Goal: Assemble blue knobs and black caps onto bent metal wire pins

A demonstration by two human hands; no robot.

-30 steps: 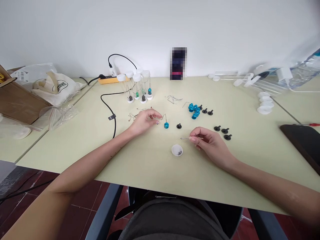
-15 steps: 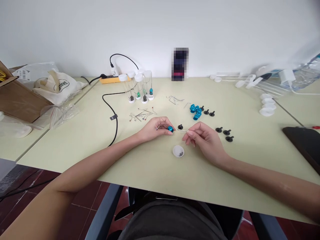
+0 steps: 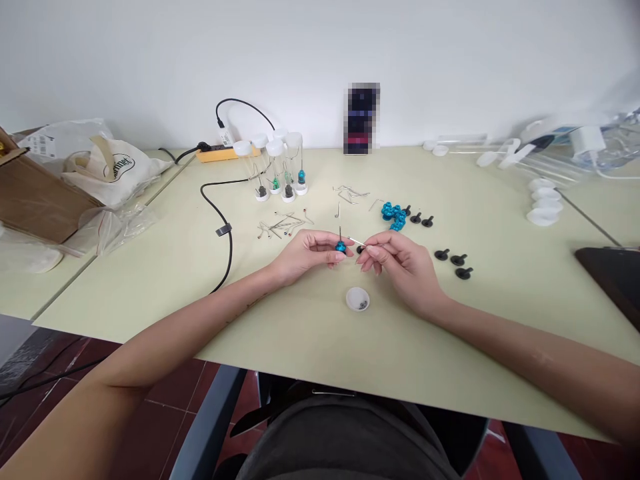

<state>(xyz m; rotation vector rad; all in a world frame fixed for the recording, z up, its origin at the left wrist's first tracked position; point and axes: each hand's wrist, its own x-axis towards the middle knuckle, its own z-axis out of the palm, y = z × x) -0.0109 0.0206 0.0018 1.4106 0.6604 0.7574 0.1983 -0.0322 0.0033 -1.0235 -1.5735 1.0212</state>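
**Both hands meet over a small blue knob and a thin pin**

The left hand (image 3: 305, 253) pinches a small blue knob (image 3: 341, 247) between thumb and fingertips, and a thin metal pin (image 3: 339, 223) stands upright out of the top of the knob. The right hand (image 3: 400, 261) comes in from the other side with its thumb and forefinger pressed together on a thin metal rod (image 3: 357, 241), whose free end points at the knob and lies just beside it. Whether the rod's tip touches the knob cannot be told. Both hands are held just above the table (image 3: 280, 320).

Right behind the gap between the two grips, a black peg (image 3: 360, 250) is partly hidden by the fingers. Toward the person from the grips, near the right hand's wrist, sits a small white cup (image 3: 357, 299) with a few dark bits inside. Beyond the right hand lies a cluster of blue knobs (image 3: 394, 216) with black pegs (image 3: 421, 220) just beside it, and three more black pegs (image 3: 453, 261) lie to the outer side of the right hand. Beyond the left hand is a scatter of loose pins (image 3: 281, 225); farther back stand clear tubes (image 3: 273, 170) with white caps. A black cable (image 3: 226, 223) runs past the outer side of the left forearm.
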